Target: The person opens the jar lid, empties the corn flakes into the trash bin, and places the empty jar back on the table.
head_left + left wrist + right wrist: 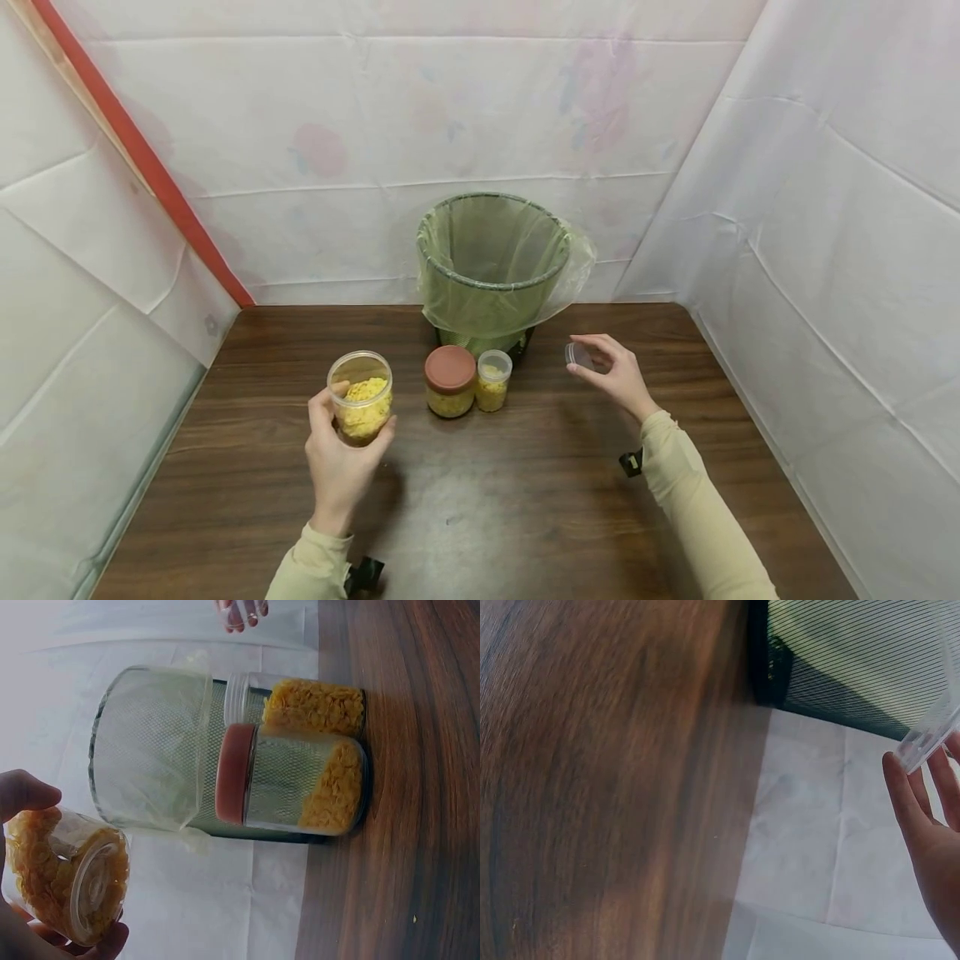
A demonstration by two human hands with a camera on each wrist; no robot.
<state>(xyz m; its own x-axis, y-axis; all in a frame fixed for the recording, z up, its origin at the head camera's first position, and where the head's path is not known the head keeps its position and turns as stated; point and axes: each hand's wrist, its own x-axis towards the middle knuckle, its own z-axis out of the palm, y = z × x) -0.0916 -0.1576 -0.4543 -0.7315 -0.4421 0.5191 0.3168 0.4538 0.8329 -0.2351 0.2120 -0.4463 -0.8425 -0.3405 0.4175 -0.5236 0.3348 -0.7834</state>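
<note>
My left hand [341, 471] grips a clear plastic jar [361, 417] with its mouth uncovered, lifted above the table. Yellow flakes [37, 862] fill much of it, and the jar is tilted in the left wrist view. My right hand [618, 375] pinches a clear round lid [578, 357] by its edge, raised at the right of the table. Between the hands stand a jar with a reddish-brown lid [450, 371] and a smaller clear-lidded jar [492, 387], side by side. Both hold yellow flakes.
Behind the two standing jars is a mesh trash bin [487, 321] lined with a pale green plastic bag [581, 267]. The dark wooden table [480, 517] meets white sheeting [337, 242] at the back and sides. A small yellow crumb [415, 919] lies on the table.
</note>
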